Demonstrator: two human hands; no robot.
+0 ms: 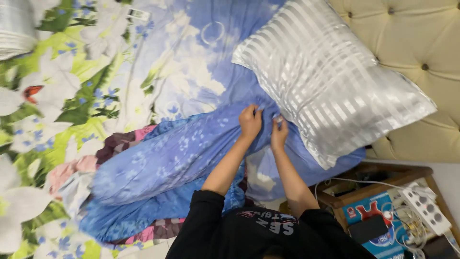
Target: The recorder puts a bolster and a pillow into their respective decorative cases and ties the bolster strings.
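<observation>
Hands meet mid-frame: left hand [250,123] & right hand [279,134] both pinch bunched edge of blue bolster cover [163,163], stretching to 8 o'clock, w/ striped silver pillow [326,86] at 1 o'clock, fingers clenched to keep cloth gathered.

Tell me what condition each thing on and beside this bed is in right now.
Left hand: fingers closed on the blue cover.
Right hand: pinching the same cloth.
Blue cover: bunched, stretched long across the bed.
Striped silver pillow: lying flat, overlapping the cover.
Floral sheet: spread, rumpled.
Power strip: cables plugged in.
</observation>
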